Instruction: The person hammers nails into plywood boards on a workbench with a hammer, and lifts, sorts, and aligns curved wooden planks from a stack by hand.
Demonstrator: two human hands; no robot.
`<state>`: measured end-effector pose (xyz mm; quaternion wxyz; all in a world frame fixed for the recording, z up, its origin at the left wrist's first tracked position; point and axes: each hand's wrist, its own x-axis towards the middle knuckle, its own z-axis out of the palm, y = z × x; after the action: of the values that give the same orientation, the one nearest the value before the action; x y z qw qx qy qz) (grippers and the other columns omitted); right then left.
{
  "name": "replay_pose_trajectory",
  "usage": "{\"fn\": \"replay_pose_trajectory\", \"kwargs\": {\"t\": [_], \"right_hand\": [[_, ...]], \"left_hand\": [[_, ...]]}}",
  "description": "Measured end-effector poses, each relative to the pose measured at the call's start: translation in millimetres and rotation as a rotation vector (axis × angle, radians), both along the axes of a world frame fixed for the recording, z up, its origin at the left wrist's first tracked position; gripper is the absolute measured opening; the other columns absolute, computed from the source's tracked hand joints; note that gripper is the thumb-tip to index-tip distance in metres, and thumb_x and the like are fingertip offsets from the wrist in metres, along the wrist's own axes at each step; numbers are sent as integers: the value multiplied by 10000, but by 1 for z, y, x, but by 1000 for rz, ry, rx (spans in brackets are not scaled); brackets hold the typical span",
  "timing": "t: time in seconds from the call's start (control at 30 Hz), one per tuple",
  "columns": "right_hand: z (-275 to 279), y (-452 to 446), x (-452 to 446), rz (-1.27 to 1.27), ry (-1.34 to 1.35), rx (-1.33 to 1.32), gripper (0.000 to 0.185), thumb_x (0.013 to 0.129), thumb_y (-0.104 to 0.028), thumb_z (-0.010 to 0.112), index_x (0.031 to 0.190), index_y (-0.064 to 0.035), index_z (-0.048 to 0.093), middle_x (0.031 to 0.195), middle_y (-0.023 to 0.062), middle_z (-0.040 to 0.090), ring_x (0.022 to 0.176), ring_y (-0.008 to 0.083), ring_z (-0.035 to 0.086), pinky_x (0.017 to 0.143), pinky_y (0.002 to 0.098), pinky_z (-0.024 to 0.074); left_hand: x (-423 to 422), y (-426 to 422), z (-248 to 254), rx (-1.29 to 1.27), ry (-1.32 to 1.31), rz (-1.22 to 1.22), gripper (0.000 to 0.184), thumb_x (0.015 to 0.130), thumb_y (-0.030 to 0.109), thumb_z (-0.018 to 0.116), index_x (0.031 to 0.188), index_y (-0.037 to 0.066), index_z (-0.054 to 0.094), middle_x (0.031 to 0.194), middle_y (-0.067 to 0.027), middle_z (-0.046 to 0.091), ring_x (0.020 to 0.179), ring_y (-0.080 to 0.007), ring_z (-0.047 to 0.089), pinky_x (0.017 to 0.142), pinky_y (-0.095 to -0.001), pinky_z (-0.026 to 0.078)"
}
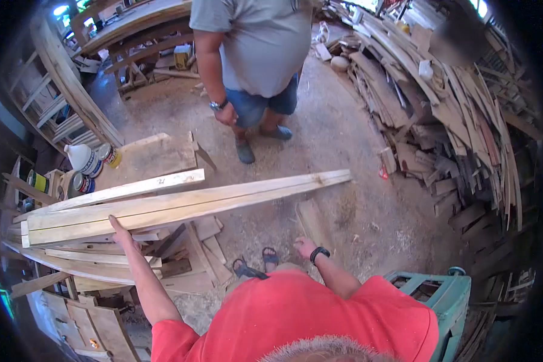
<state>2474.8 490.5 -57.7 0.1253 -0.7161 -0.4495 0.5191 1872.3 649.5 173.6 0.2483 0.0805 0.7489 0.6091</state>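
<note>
A long pale wooden plank (181,208) with a dark line along its length reaches from the bench at the left out over the floor. My left hand (123,234) is at its near edge, with one digit on the top face and the other fingers hidden at or below the edge. Behind it lies a shorter board (157,183) with a dark mark. My right hand (306,246), with a dark band at the wrist, is held in front of my body, apart from the plank. Its fingers are loosely bent and hold nothing I can see.
A person (259,54) in a grey shirt stands beyond the plank. A white jug (83,160) and several cans stand on the left bench. Stacked lumber (428,102) fills the right side. A green machine or stand (443,301) is at my right, and offcuts (208,247) lie below the plank.
</note>
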Motion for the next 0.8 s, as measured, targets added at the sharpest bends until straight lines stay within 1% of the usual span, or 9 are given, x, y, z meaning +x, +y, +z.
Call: {"fn": "replay_pose_trajectory", "kwargs": {"t": [0.1,0.17,0.23,0.33,0.43,0.57,0.6,0.7,0.8], "right_hand": [[8,0,8,27,-70,104,347,896,-208,616,1184,-18,586,868,104,671,768,189,644,697,332,523],[19,-4,16,-160,44,-80,353,884,-210,626,1181,-20,616,905,124,693,815,201,655,743,342,524],[39,-23,21,-40,-184,-56,303,842,-266,628,1006,-19,692,870,134,705,761,248,673,732,375,521],[50,-49,29,-143,-281,-161,268,827,-255,635,956,-31,706,843,149,705,804,261,677,754,389,518],[21,-78,45,-144,-226,-217,441,870,-291,621,1195,7,620,959,171,699,891,272,665,804,389,512],[-5,-107,49,-94,-320,-212,426,856,-263,598,1176,18,626,962,203,697,895,303,673,823,402,511],[13,-107,43,-92,-318,-236,422,852,-252,591,1174,17,628,971,208,696,895,306,675,827,401,512],[17,-116,33,-160,-262,-209,422,842,-247,591,1179,4,630,980,206,696,884,297,679,829,398,514],[1,-122,28,-228,-232,-225,423,821,-323,640,1122,-28,668,1153,208,646,1109,323,603,963,392,457]], "left_hand": [[-5,1,-6,28,-45,-18,953,820,620,633,1299,-180,436,1316,-232,525,1137,-299,536,986,-384,432],[-12,1,-14,28,-15,11,975,809,608,659,1314,-186,403,1339,-245,497,1144,-311,531,992,-391,432],[-20,-3,-18,19,-12,-20,975,804,599,671,1311,-186,397,1346,-252,483,1150,-317,526,994,-395,436],[-16,4,-21,30,-28,-12,931,789,596,694,1265,-166,449,1280,-232,527,1081,-302,565,926,-390,478],[-19,5,-23,-14,9,53,908,773,619,697,1228,-141,499,1211,-198,585,993,-280,612,844,-380,524],[-38,8,-37,-134,-13,38,1009,728,704,667,1242,-145,485,1214,-182,585,971,-292,591,751,-404,511],[-30,6,-28,-105,-58,47,1030,739,643,705,1277,-186,414,1255,-234,548,1054,-328,571,924,-438,496],[-29,0,-21,-161,-88,-38,968,743,641,705,1277,-129,463,1213,-206,574,998,-324,584,823,-448,520],[-18,-5,-11,-117,-64,-102,892,742,619,724,1224,-105,524,1148,-172,604,944,-285,597,696,-411,530]]}}
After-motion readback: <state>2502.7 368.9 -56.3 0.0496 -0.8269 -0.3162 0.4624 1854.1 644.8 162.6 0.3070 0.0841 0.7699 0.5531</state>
